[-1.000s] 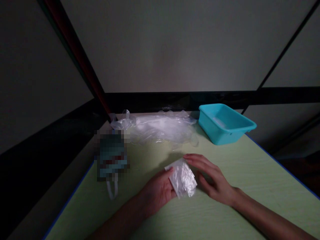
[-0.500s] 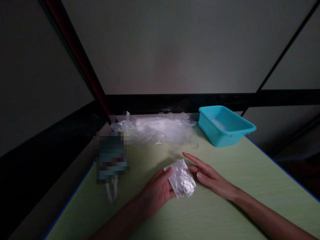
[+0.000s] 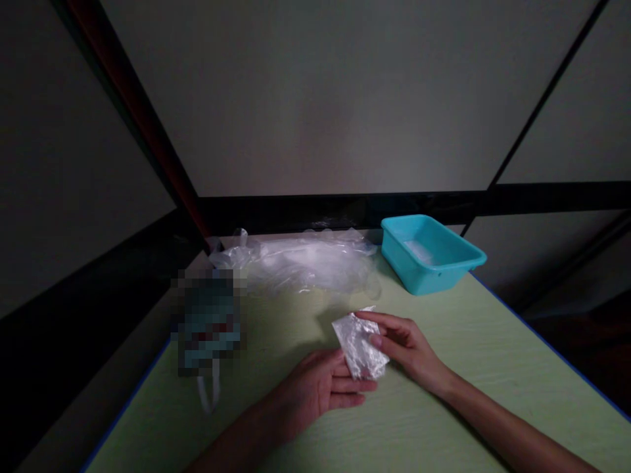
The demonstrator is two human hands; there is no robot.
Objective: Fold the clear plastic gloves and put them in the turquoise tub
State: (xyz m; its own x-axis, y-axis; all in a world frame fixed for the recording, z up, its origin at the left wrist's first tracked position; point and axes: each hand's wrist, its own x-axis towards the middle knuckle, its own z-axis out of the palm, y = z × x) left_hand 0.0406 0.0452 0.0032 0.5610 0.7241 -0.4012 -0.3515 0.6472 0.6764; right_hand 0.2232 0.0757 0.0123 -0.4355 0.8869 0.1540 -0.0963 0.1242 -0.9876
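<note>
A small square of folded, crinkled clear plastic is above the middle of the table. My right hand grips it from the right, thumb on the near face and fingers along the top edge. At its lower left is my left hand, palm up with the fingers stretched out under and beside the plastic. The left thumb lies by its left edge; whether it touches is hard to tell.
Crumpled clear plastic sheeting lies along the back of the pale green table. At the back right stands a turquoise basin with something whitish inside. A pixelated item with a white loop sits at the left. Cabinet panels rise behind.
My right hand has moved left and taken hold of the folded plastic. My left hand has loosened from it, its fingers straightening. The view has shifted slightly.
</note>
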